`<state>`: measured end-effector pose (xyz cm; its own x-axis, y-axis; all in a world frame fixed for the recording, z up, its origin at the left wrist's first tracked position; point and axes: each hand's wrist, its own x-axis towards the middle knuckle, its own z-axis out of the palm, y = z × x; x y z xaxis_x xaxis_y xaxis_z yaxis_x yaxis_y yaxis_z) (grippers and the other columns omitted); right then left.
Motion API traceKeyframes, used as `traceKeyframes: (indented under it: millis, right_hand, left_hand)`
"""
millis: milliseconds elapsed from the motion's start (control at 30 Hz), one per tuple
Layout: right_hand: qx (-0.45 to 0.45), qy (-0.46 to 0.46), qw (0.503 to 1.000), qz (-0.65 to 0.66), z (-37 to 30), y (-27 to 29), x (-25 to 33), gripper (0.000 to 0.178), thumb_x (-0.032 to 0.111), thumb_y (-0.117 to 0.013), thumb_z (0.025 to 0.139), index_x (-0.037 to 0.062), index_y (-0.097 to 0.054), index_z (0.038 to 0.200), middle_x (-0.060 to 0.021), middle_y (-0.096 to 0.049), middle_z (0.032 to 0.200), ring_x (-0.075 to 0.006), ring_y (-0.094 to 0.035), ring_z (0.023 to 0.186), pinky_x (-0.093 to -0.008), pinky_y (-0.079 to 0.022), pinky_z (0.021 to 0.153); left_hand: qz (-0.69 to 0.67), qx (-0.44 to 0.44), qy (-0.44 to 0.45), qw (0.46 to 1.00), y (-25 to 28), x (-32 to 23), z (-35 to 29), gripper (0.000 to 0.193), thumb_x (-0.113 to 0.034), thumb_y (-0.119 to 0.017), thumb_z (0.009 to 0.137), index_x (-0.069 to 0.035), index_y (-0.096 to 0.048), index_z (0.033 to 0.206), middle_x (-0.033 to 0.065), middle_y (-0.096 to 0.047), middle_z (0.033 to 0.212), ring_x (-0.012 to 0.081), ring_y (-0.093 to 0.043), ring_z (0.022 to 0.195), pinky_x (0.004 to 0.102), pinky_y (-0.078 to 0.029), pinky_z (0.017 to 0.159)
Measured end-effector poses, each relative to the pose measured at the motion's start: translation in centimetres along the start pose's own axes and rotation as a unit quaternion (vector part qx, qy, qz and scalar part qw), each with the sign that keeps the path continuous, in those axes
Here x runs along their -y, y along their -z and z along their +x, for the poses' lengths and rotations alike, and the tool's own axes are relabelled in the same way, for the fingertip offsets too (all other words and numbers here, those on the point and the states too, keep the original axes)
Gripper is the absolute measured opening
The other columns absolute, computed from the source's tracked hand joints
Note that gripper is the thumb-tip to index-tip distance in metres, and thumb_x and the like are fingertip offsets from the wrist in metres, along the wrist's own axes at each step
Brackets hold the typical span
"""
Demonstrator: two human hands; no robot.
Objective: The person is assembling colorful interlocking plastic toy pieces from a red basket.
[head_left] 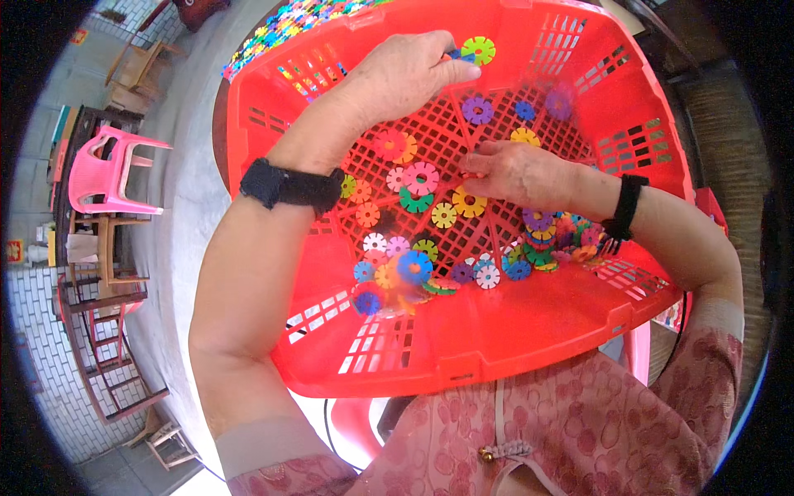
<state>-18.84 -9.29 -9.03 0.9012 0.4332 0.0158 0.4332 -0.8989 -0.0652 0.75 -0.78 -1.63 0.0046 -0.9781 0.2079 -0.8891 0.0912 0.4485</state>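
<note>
My left hand [397, 73] reaches over the far left part of a large red plastic basket [463, 364]. Its thumb and fingers pinch a blue notched disc, mostly covered by the fingertips. Right beside them is a lime-green notched disc [478, 51]; I cannot tell whether it is held as well. My right hand [521, 175] is low inside the basket, fingers curled together, and what they hold, if anything, is hidden. Close to it lie a yellow disc [469, 202], a pink disc [421, 178] and a purple disc [477, 111].
Several more colourful discs are heaped along the basket's near side, a few smeared by motion, including a blue one [414, 267]. Beyond the far rim is a mass of mixed discs [289, 29]. On the left stand a pink plastic chair [107, 169] and a wooden ladder-like frame [107, 347].
</note>
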Motion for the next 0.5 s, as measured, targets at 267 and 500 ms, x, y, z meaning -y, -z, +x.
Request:
traceKeyframes:
  millis: [267,500]
  right_hand:
    - [-0.040,-0.066,0.997,-0.014,-0.6,-0.7,-1.4,0.021,0.012,-0.052,0.076,0.0033,-0.055,0.095,-0.0114,-0.054,0.088,-0.0280,-0.060,0.076,-0.0381,-0.050,0.066]
    - [-0.032,-0.066,0.997,-0.007,-0.2,-0.1,-1.5,0.022,0.013,-0.055,0.075,0.0037,-0.054,0.094,-0.0116,-0.054,0.083,-0.0285,-0.061,0.076,-0.0379,-0.051,0.063]
  left_hand:
    - [-0.165,0.036,0.089,0.982,0.6,-0.7,-0.4,0.044,-0.040,-0.060,0.085,0.001,-0.057,0.101,0.0119,-0.063,0.076,0.0184,-0.062,0.070,0.0329,-0.049,0.064]
    - [-0.288,0.028,0.119,0.950,1.1,-1.3,-0.6,0.042,-0.037,-0.060,0.087,0.002,-0.056,0.104,0.0062,-0.061,0.081,0.0113,-0.057,0.067,0.0270,-0.046,0.062]
